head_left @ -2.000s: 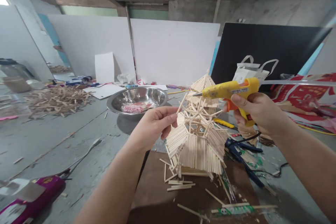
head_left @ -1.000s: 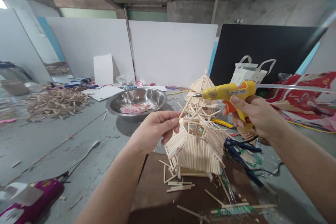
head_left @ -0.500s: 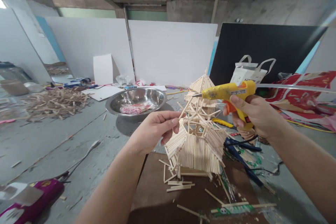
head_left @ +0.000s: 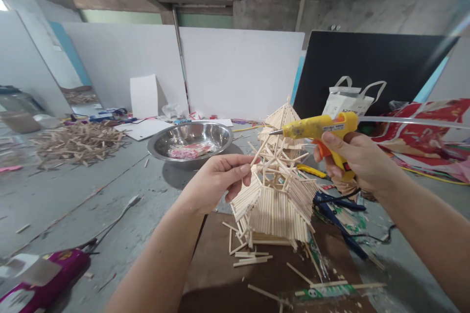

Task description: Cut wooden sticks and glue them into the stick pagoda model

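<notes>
My left hand (head_left: 223, 176) is closed in a pinch on a thin wooden stick (head_left: 261, 149), which slants up toward the glue gun's nozzle. In my right hand (head_left: 352, 156) is a yellow glue gun (head_left: 312, 128) with an orange trigger and a long clear glue stick out of its back; its metal tip points left, close to the stick's upper end. Below both hands stands a model building of wooden sticks (head_left: 271, 210), with a sloped roof and an open frame on top. Behind it rises a pointed stick roof (head_left: 282, 117), partly hidden by the glue gun.
A steel basin (head_left: 154, 149) holding a plastic packet stands left of the model. Blue-handled pliers (head_left: 340, 225) and a yellow cutter (head_left: 311, 171) lie to the right. Loose sticks lie on the brown board (head_left: 213, 264). A purple tool (head_left: 62, 274) is at the lower left.
</notes>
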Demonstrator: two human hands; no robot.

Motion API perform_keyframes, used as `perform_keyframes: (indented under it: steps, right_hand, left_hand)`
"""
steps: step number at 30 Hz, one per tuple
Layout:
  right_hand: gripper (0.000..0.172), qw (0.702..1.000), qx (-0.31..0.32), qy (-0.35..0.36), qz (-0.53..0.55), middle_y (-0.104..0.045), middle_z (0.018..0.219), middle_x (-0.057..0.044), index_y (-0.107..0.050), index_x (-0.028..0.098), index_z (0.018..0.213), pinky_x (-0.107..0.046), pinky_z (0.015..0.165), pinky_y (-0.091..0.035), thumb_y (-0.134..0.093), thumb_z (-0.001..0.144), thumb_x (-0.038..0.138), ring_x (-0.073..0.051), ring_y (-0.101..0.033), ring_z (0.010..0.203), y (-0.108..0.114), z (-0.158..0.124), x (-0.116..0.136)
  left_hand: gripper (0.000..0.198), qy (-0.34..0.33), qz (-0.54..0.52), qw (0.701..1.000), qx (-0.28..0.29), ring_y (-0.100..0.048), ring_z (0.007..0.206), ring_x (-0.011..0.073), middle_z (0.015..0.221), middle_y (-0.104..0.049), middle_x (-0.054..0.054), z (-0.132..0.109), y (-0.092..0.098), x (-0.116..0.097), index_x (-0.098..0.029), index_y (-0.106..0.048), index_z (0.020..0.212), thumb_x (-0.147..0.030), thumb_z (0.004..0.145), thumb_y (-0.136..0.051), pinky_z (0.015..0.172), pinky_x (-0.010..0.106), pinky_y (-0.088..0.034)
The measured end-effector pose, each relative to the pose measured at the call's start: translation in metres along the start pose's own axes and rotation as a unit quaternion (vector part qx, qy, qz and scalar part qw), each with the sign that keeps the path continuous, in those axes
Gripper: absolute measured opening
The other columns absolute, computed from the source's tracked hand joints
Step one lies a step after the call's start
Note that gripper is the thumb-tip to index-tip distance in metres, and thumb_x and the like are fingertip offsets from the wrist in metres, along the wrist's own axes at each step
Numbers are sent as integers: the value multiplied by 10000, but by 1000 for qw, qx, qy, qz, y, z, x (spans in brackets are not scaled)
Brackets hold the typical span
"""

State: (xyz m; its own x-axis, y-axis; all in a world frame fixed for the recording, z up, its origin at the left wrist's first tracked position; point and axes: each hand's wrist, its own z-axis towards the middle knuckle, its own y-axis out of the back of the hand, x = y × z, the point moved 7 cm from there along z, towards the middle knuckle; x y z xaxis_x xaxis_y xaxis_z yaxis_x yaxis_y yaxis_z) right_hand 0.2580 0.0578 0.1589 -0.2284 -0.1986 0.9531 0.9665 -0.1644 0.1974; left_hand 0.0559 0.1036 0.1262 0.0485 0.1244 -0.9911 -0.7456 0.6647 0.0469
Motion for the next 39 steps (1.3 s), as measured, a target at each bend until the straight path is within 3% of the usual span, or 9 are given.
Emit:
perform_keyframes:
  steps: [5,13,18,23,39]
  right_hand:
    - [375,1000,-4,-9,-3,-417,366,35,-537,162,545,-189,294,-236,-505,701,502,-35,-338,283,-1,-1,0]
    - [354,1000,-19,-14,-10,-522,516,2,-532,171,589,-212,320,-238,-504,699,507,-38,-355,301,4,0,-7]
    - [357,1000,-4,-10,-4,-452,425,23,-531,172,577,-209,325,-235,-488,715,499,-44,-347,296,1,1,-6]
    - [326,1000,-5,-1,-5,-533,535,1,-530,181,619,-215,332,-258,-486,722,487,-42,-363,312,2,0,-6]
    - [333,1000,-12,2,-14,-532,543,2,-519,169,618,-210,330,-258,-488,722,484,-37,-371,313,5,0,-8]
  left_hand:
    - [252,1,-1,1000,-2,-346,330,-5,577,-504,-30,0,0,0,-131,-575,962,-250,749,-513,300,147,-241]
    - [249,-5,-4,1000,2,-346,329,-9,582,-504,-31,0,1,0,-138,-581,956,-258,748,-517,301,145,-233]
    - [245,-5,-4,1000,-2,-344,328,-7,579,-505,-32,0,1,0,-137,-579,959,-250,753,-509,302,150,-235]
    - [274,-2,10,1000,-7,-340,333,-3,576,-504,-29,0,1,0,-133,-566,983,-268,752,-506,297,147,-241]
    - [251,1,9,1000,3,-338,328,-5,575,-502,-32,-1,0,-1,-145,-584,964,-257,752,-509,304,158,-224]
